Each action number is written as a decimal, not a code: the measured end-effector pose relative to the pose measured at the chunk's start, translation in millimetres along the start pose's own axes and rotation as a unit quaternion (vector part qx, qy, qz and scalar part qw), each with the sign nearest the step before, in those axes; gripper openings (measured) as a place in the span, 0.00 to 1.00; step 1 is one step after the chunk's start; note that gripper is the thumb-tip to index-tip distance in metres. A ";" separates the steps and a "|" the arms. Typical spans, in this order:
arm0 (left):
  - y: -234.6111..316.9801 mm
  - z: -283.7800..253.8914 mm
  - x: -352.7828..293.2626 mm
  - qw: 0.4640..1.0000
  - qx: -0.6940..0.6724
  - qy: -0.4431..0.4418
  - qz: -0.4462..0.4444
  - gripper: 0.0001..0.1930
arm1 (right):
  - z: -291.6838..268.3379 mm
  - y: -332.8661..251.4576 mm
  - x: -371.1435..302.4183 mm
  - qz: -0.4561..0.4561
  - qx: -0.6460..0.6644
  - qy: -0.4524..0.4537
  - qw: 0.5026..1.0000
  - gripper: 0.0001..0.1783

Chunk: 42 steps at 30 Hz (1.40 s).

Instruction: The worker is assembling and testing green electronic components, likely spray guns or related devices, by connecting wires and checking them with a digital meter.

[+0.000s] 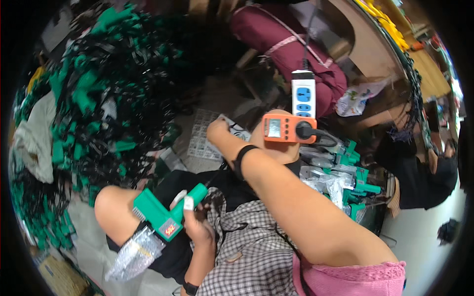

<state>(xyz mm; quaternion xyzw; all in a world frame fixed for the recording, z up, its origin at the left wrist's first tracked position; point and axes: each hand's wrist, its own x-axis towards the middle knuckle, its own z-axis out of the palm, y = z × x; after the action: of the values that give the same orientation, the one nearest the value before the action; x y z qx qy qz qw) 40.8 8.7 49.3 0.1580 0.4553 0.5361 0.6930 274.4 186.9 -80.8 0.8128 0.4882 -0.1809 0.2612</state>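
My left hand [199, 228], with white wrapping on a finger, is closed round the handle of a green pistol-shaped tool [165, 219], which looks like a heat gun. The tool has slotted vents and a small sticker. A crumpled silver bubble sleeve [133, 254] covers its lower end over my left thigh. My right hand [219, 130] reaches across to a sheet of printed labels [201, 140] and touches it. Its fingers are curled, and I cannot see what they hold. An orange meter with a display [274, 129] sits near my right knee with a black plug in it.
A white power strip [297, 86] lies behind the meter. Several green tools in silver sleeves [363, 187] are stacked at the right. A large heap of green tools with black cords [98, 98] fills the left. A maroon bundle [276, 34] lies at the back; another person [424, 172] is at far right.
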 end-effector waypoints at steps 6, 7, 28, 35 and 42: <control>-1.5 -12.6 4.5 1.000 0.012 -0.019 0.016 0.16 | -7.5 -16.0 -16.9 0.034 -0.079 -0.117 0.989 0.28; -3.0 -10.8 3.7 1.000 0.014 -0.022 0.015 0.16 | -5.6 -12.6 -17.9 -0.006 -0.146 -0.094 0.985 0.29; 148.0 -29.1 -55.7 0.921 -0.047 -0.068 0.382 0.27 | -201.5 -21.8 -196.6 -0.360 0.344 -0.108 0.861 0.19; 318.7 -145.1 -137.7 0.857 -0.309 -0.146 0.386 0.05 | -199.3 -77.2 -308.9 -0.558 0.369 -0.130 0.732 0.29; 346.3 -476.6 -133.2 0.847 -0.167 0.290 0.414 0.18 | -177.4 -79.2 -279.2 -0.496 0.422 -0.151 0.743 0.29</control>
<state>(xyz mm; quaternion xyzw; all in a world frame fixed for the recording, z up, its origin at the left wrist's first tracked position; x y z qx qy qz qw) -549.7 -107.9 100.5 0.0509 0.4316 0.8626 0.2590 83.1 128.9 194.4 0.4448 0.6507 -0.5929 -0.1651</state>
